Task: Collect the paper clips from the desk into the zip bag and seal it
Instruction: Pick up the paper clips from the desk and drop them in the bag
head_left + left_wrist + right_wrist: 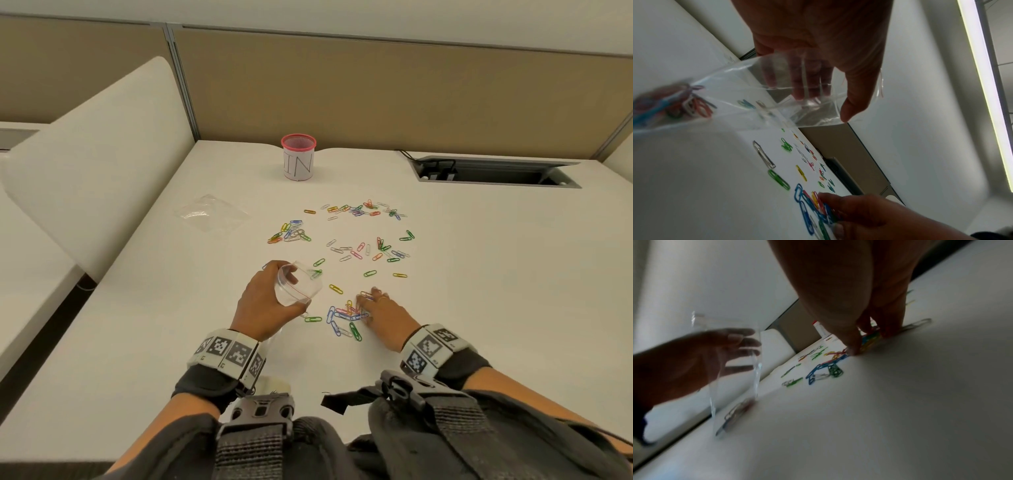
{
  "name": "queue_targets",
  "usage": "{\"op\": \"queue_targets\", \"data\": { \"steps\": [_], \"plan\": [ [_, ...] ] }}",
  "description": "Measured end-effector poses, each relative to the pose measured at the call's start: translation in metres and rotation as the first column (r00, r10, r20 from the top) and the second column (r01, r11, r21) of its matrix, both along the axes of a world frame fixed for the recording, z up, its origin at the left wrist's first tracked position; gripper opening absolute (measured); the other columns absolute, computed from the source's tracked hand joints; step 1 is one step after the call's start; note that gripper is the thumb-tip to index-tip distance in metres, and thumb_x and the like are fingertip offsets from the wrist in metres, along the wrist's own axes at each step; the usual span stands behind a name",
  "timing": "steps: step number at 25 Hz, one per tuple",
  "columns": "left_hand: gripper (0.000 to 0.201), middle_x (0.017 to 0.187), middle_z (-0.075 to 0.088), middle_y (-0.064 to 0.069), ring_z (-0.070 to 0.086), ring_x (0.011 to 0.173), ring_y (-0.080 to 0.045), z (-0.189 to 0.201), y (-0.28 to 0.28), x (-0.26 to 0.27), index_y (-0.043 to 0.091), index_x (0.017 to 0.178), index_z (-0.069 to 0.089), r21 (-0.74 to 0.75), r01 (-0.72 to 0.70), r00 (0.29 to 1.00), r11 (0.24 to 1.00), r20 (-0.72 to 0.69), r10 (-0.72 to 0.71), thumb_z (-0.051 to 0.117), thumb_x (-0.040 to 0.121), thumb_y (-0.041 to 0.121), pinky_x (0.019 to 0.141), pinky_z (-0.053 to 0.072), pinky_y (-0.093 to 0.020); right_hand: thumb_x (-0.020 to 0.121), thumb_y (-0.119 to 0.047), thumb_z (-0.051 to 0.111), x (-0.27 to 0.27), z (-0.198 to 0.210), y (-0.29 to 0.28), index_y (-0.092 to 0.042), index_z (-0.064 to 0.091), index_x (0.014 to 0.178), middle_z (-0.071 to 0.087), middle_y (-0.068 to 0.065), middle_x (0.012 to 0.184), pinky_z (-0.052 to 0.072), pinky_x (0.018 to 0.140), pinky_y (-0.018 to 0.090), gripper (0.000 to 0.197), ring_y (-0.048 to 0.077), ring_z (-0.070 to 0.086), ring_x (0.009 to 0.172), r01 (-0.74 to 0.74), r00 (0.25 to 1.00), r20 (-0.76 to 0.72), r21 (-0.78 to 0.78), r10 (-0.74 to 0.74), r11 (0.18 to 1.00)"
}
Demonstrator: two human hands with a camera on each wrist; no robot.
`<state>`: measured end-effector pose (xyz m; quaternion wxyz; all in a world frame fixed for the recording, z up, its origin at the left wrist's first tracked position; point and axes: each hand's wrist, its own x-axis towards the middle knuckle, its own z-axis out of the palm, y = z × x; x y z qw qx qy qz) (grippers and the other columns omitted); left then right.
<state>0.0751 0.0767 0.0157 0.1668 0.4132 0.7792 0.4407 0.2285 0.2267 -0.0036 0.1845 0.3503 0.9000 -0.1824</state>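
My left hand (pixel 291 291) holds a clear zip bag (pixel 308 284) upright just above the white desk (pixel 479 308), its mouth spread wide. In the left wrist view the fingers (pixel 807 84) are inside the mouth and the thumb is outside. Several coloured clips lie in the bag's bottom (pixel 674 104). My right hand (pixel 364 306) is down on a small pile of paper clips (pixel 342 318) just right of the bag. Thumb and fingers (pixel 885 331) pinch a bunch of them against the desk. More clips (pixel 363 210) lie scattered farther back.
A second clear bag (pixel 210 212) lies flat at the back left. A pink mesh cup (pixel 298 157) with a paper label stands at the back. A cable cutout (pixel 496 169) is set in the desk at the back right. A partition wall runs behind.
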Motion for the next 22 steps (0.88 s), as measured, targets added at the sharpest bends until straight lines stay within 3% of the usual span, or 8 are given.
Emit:
{"op": "queue_targets", "data": {
  "steps": [3,5,9,13,16,18,20,22],
  "plan": [
    [0.059,0.097,0.059,0.005,0.054,0.102,-0.020,0.000,-0.002,0.000,0.018,0.111,0.047,-0.007,-0.001,1.000,1.000,-0.005,0.001,0.063,0.058,0.039,0.091,0.043,-0.037,0.098,-0.004,0.027,-0.008,0.007,-0.009,-0.006,0.033,0.139,0.036,0.020,0.146,0.031,0.109,0.033,0.042,0.030,0.039,0.134,-0.088,0.996,0.023,0.190,0.085,0.978],
    [0.058,0.096,0.058,0.006,0.054,0.101,-0.020,0.000,-0.003,0.001,0.019,0.110,0.047,0.001,-0.005,1.000,1.000,-0.003,0.005,0.063,0.058,0.039,0.090,0.043,-0.037,0.098,-0.002,0.029,-0.012,0.011,-0.013,-0.002,0.047,0.128,0.051,0.019,0.133,0.038,0.101,0.032,0.035,0.030,0.050,0.123,-0.141,0.990,0.036,0.263,0.137,0.954],
    [0.057,0.095,0.058,0.007,0.054,0.100,-0.019,0.000,-0.005,0.002,0.018,0.110,0.047,0.006,-0.004,1.000,1.000,-0.009,0.004,0.064,0.059,0.038,0.091,0.043,-0.036,0.095,0.002,0.035,-0.017,0.017,-0.012,0.001,0.054,0.119,0.056,0.020,0.125,0.043,0.095,0.032,0.030,0.031,0.055,0.116,-0.191,0.982,0.058,0.325,0.182,0.926],
    [0.055,0.094,0.058,0.008,0.054,0.100,-0.019,-0.003,-0.005,0.004,0.021,0.108,0.047,0.005,-0.001,1.000,1.000,-0.019,0.001,0.064,0.059,0.039,0.092,0.043,-0.037,0.092,0.000,0.043,-0.018,0.016,0.000,0.001,0.061,0.110,0.063,0.019,0.117,0.047,0.091,0.030,0.026,0.030,0.060,0.110,-0.092,0.995,-0.009,0.298,0.099,0.950],
    [0.052,0.095,0.059,0.008,0.055,0.100,-0.019,-0.005,-0.005,0.005,0.023,0.106,0.047,0.003,0.003,1.000,1.000,-0.021,-0.003,0.064,0.060,0.039,0.092,0.044,-0.039,0.085,-0.004,0.054,-0.016,0.016,0.011,-0.002,0.070,0.100,0.070,0.015,0.108,0.050,0.087,0.028,0.021,0.026,0.064,0.104,0.081,0.990,-0.129,0.190,-0.057,0.978],
    [0.054,0.097,0.061,0.006,0.055,0.101,-0.019,-0.005,-0.004,0.005,0.022,0.107,0.048,0.001,0.008,1.000,1.000,-0.021,-0.008,0.064,0.059,0.039,0.092,0.045,-0.039,0.080,-0.004,0.061,-0.011,0.018,0.022,-0.002,0.073,0.093,0.073,0.013,0.103,0.052,0.084,0.028,0.017,0.024,0.066,0.098,0.242,0.948,-0.227,0.058,-0.224,0.968],
    [0.056,0.101,0.062,0.002,0.055,0.101,-0.020,-0.006,-0.003,0.006,0.020,0.109,0.048,-0.011,0.016,1.000,1.000,-0.026,-0.016,0.064,0.059,0.040,0.093,0.045,-0.039,0.076,-0.001,0.065,-0.005,0.025,0.031,0.000,0.074,0.084,0.074,0.016,0.098,0.055,0.082,0.029,0.012,0.023,0.066,0.083,0.423,0.827,-0.334,-0.162,-0.452,0.892],
    [0.058,0.103,0.062,0.002,0.055,0.102,-0.019,-0.007,-0.002,0.006,0.020,0.111,0.048,-0.022,0.017,0.999,1.000,-0.030,-0.018,0.064,0.059,0.041,0.093,0.045,-0.040,0.076,0.006,0.066,-0.004,0.042,0.032,0.001,0.069,0.074,0.071,0.021,0.092,0.060,0.074,0.025,0.006,0.023,0.065,0.070,0.443,0.657,-0.371,-0.515,-0.656,0.734]
  ]
}}
